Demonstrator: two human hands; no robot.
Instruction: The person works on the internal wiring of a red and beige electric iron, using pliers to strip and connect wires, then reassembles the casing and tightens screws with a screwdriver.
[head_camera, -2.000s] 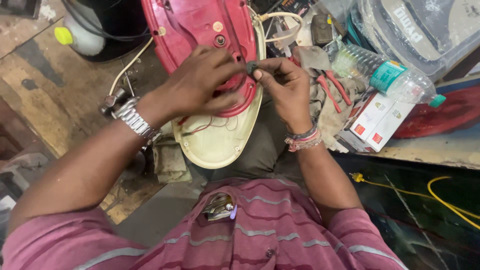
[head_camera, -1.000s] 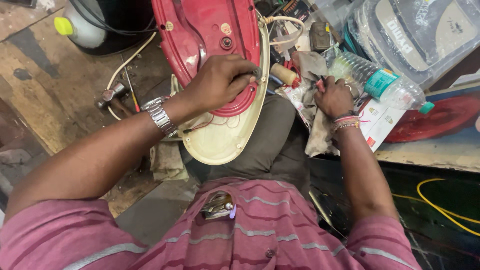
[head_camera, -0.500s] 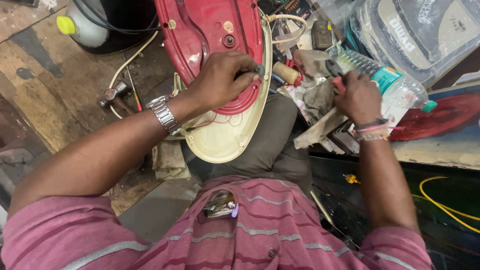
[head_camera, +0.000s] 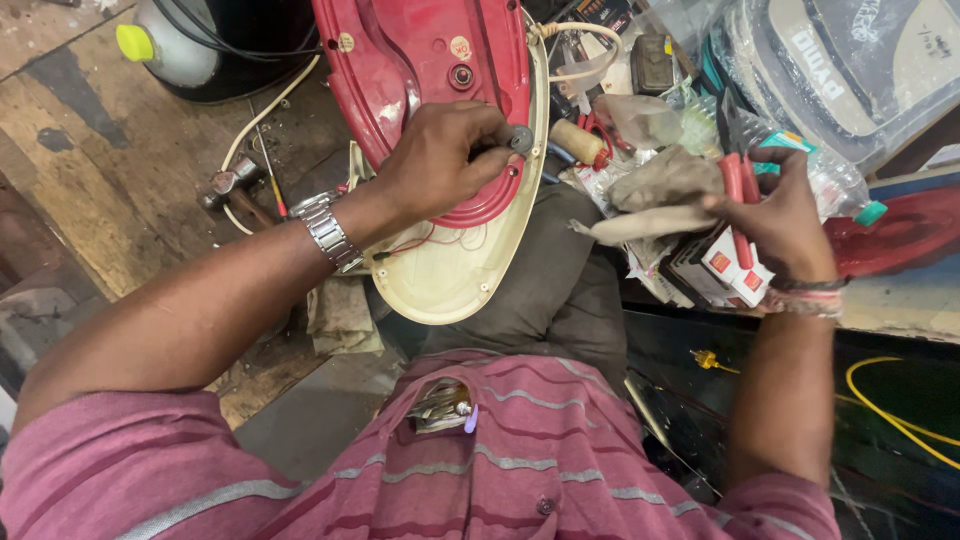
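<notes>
A red and cream appliance shell (head_camera: 430, 60) lies on my lap, its cream rim (head_camera: 450, 290) toward me. My left hand (head_camera: 440, 160) rests on the red part and pinches a small grey round part (head_camera: 520, 138) at the shell's right edge. My right hand (head_camera: 780, 215) is out to the right over a cluttered bench and grips a tool with red handles (head_camera: 738, 185). A crumpled brown cloth (head_camera: 660, 190) lies just left of that hand. A metal watch (head_camera: 325, 232) is on my left wrist.
A white jug with a yellow-green cap (head_camera: 165, 45) and a hammer (head_camera: 230, 185) sit on the wooden floor at left. The bench at right holds a clear plastic bottle (head_camera: 835, 180), small white-and-red boxes (head_camera: 725, 270), a clear lidded container (head_camera: 850, 60) and yellow wire (head_camera: 900, 400).
My right hand left the shell, moved right over the bench clutter and now holds the red-handled tool. My left hand stayed on the red shell.
</notes>
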